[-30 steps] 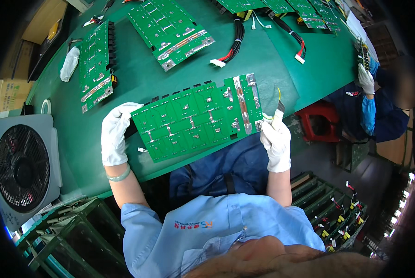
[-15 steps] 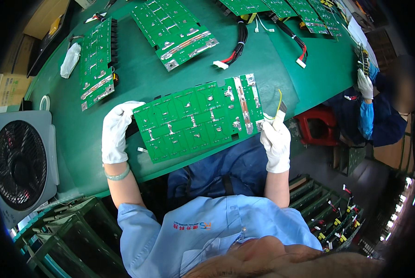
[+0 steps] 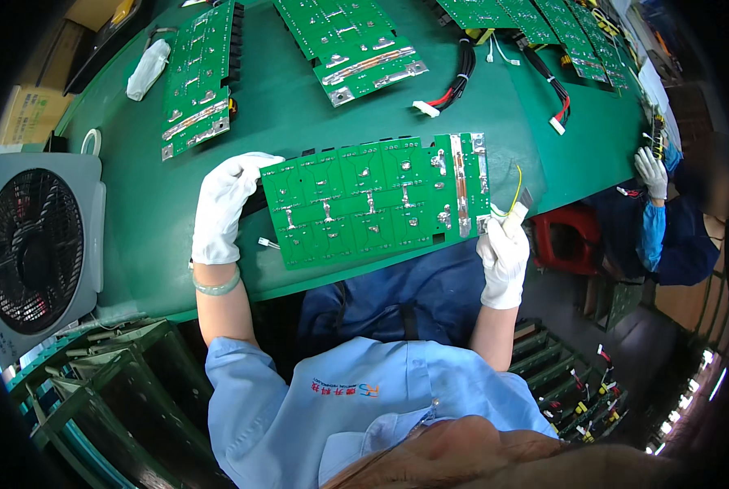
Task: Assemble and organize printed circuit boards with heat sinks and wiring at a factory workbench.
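A green circuit board [image 3: 348, 208] with silvery solder patches is held over the near part of the bench, solder side up. At its left end my gloved left hand [image 3: 224, 208] is closed on the upper corner; the fingertips are partly behind the board. Near the lower right corner, my gloved right hand [image 3: 505, 262] pinches the board's edge. From that hand also stick out a thin yellow wire [image 3: 518, 183] and a pale flat strip with a grey tip [image 3: 525, 200], whose kind I cannot make out. A small white connector [image 3: 267, 243] shows below the board's left end.
More circuit boards [image 3: 193, 77] lie along the far side of the green bench [image 3: 291, 130]. Black-red cables with white plugs [image 3: 426, 107] trail from some. A fan [image 3: 35, 244] stands left, a red stool [image 3: 566, 238] right. A co-worker's gloved hand [image 3: 651, 173] is at the far right.
The view has shifted, so the bench things sit higher and farther right. The held board has turned slightly and lies more level. Both hands keep their hold.
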Demonstrator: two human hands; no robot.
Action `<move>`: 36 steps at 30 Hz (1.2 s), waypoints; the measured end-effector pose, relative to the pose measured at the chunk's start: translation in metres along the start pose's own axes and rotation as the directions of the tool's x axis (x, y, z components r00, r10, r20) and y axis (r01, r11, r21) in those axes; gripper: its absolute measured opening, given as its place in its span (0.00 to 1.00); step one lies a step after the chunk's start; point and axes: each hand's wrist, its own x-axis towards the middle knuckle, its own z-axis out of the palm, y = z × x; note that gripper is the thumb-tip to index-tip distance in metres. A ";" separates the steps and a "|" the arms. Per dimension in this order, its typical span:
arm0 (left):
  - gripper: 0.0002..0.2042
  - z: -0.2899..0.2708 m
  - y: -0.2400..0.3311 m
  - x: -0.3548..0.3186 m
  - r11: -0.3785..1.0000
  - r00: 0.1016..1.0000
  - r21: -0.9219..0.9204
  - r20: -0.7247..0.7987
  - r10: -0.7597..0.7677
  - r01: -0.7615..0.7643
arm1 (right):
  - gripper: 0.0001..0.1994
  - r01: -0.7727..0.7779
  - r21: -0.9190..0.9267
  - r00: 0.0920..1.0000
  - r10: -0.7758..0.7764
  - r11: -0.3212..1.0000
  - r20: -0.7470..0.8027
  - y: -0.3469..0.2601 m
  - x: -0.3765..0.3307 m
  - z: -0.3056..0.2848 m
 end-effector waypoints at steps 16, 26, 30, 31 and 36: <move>0.21 -0.003 0.003 -0.003 0.999 0.998 0.028 0.041 0.037 -0.038 | 0.18 0.067 -0.076 0.998 -0.065 0.995 0.025 0.007 -0.001 -0.006; 0.16 -0.001 0.005 -0.004 1.000 1.000 0.019 0.024 -0.002 0.002 | 0.17 0.068 -0.073 0.998 -0.068 0.995 0.003 0.010 0.000 -0.007; 0.16 0.000 0.007 -0.003 1.000 1.000 0.005 0.031 -0.001 0.001 | 0.17 0.079 -0.091 0.997 -0.079 0.993 0.013 0.011 0.001 -0.007; 0.16 0.001 0.007 -0.003 1.000 1.000 0.007 0.028 -0.002 0.002 | 0.17 0.084 -0.096 0.996 -0.084 0.992 0.010 0.010 0.000 -0.006; 0.18 0.002 0.008 -0.003 1.000 1.000 -0.002 0.010 -0.016 0.016 | 0.19 0.096 -0.117 0.995 -0.097 0.989 -0.002 0.008 -0.002 -0.002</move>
